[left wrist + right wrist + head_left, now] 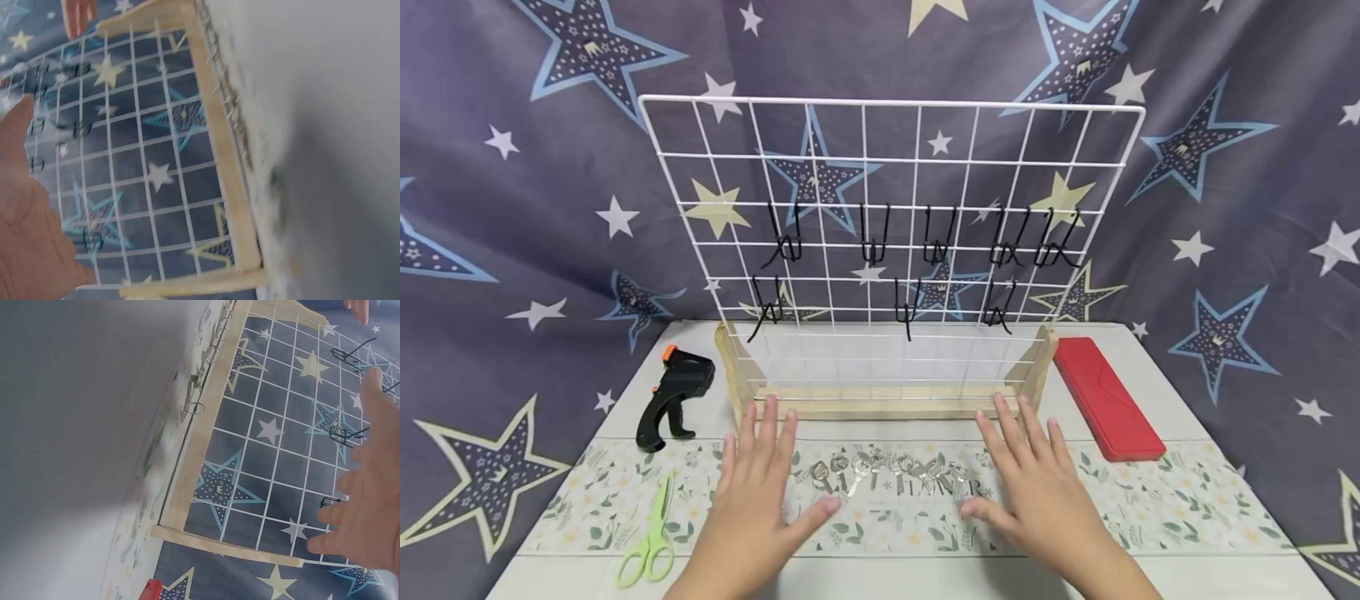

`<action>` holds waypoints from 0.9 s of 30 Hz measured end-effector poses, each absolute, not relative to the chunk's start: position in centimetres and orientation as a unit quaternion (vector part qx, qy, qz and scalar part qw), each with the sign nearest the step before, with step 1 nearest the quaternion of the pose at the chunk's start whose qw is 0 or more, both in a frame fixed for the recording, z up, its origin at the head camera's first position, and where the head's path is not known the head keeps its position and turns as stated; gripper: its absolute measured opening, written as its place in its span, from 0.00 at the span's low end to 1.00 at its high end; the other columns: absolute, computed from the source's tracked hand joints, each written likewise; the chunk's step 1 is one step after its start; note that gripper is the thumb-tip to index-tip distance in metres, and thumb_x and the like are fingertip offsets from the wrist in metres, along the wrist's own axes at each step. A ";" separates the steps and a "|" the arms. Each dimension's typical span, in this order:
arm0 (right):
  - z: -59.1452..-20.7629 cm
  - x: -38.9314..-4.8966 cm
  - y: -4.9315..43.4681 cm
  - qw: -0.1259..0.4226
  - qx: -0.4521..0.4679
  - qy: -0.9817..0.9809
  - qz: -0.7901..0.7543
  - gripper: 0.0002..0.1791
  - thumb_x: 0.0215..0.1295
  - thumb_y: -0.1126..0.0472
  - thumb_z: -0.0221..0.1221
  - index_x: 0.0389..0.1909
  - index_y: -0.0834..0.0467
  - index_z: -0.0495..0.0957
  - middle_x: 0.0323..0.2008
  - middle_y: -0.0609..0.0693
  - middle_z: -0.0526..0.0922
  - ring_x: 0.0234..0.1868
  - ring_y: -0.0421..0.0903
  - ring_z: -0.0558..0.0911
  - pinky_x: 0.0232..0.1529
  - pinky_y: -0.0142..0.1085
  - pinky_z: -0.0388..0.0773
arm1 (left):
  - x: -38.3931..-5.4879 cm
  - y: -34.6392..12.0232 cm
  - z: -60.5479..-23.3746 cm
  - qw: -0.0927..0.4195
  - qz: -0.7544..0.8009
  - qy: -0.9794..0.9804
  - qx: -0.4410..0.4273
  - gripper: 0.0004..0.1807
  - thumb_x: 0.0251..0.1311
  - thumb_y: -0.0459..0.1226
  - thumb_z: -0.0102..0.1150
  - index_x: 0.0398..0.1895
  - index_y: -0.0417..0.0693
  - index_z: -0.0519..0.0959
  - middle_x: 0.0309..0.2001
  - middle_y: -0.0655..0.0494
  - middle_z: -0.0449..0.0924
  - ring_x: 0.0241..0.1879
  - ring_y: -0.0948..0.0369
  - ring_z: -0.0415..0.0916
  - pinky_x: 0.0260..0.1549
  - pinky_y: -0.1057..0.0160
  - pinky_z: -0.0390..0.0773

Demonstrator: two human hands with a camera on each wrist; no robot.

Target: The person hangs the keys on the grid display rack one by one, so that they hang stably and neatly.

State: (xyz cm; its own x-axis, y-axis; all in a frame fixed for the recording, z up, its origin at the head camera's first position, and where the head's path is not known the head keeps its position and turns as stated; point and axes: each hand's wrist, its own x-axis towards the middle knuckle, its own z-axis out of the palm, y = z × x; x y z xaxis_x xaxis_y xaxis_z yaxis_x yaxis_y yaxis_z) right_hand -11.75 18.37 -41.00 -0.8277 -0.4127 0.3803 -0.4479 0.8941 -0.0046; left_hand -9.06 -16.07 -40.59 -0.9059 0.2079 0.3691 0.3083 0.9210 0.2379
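My left hand (752, 500) and right hand (1037, 496) are held over the front of the table, fingers spread and straight, holding nothing. Between them lie several silvery keys with rings (839, 471) in a row on a floral mat (880, 533). Just beyond stands a white wire grid rack (891, 158) on a wooden base (880, 410). Black hooks (907, 312) hang on its wires in two rows. Each wrist view shows its own hand, the left hand (28, 231) and the right hand (375, 487), with nothing in the fingers.
On the left are a black pistol-shaped hand tool (679, 392) with orange parts and green-handled scissors (657, 533). A red case (1108, 400) lies to the right. Behind the white table (1112, 575) hangs a dark star-patterned cloth (1247, 208).
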 end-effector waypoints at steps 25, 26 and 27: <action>-39.2 -17.1 19.7 0.020 0.231 -0.956 0.182 0.32 0.64 0.38 0.60 0.60 0.55 0.76 0.54 0.51 0.82 0.53 0.50 0.83 0.54 0.53 0.82 | -20.1 -27.5 -33.0 0.064 -0.462 -0.884 -0.014 0.49 0.66 0.58 0.54 0.79 0.68 0.33 0.80 0.51 0.36 0.77 0.45 0.39 0.70 0.31 0.56; -39.4 -17.3 19.7 0.012 0.235 -0.955 0.182 0.29 0.64 0.40 0.61 0.58 0.55 0.77 0.51 0.50 0.84 0.51 0.49 0.83 0.52 0.51 0.83 | -20.5 -27.6 -33.2 0.056 -0.463 -0.885 -0.009 0.49 0.65 0.59 0.55 0.79 0.68 0.35 0.80 0.52 0.36 0.77 0.44 0.40 0.70 0.31 0.57; -39.7 -17.6 19.7 0.004 0.239 -0.954 0.182 0.26 0.64 0.42 0.62 0.55 0.55 0.78 0.49 0.49 0.84 0.49 0.48 0.84 0.50 0.50 0.84 | -20.7 -27.7 -33.3 0.051 -0.459 -0.887 -0.005 0.49 0.65 0.60 0.54 0.79 0.67 0.36 0.80 0.52 0.37 0.77 0.44 0.41 0.69 0.31 0.57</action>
